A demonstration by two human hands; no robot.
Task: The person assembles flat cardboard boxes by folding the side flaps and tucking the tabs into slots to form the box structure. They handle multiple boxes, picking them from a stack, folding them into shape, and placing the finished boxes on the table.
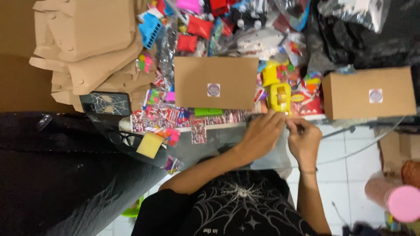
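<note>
My left hand (261, 133) and my right hand (304, 140) meet at the near edge of a glass table (210, 146). Their fingertips touch just below a yellow tape dispenser (280, 97). The right hand's fingers are curled in a pinch on a small thin piece that I cannot make out. The left hand's fingers stretch over the table edge toward that pinch, and its grip is hidden. A closed brown cardboard box (215, 82) with a round sticker lies beyond the left hand. A second such box (369, 92) lies to the right.
Flat folded cardboard blanks (89, 46) are stacked at the far left. A phone in a web-pattern case (107, 104), glasses (124, 139) and a yellow pad (150, 144) lie to the left. Colourful small packets (197, 28) and black bags (363, 41) fill the back. A pink-capped cylinder (400, 202) stands lower right.
</note>
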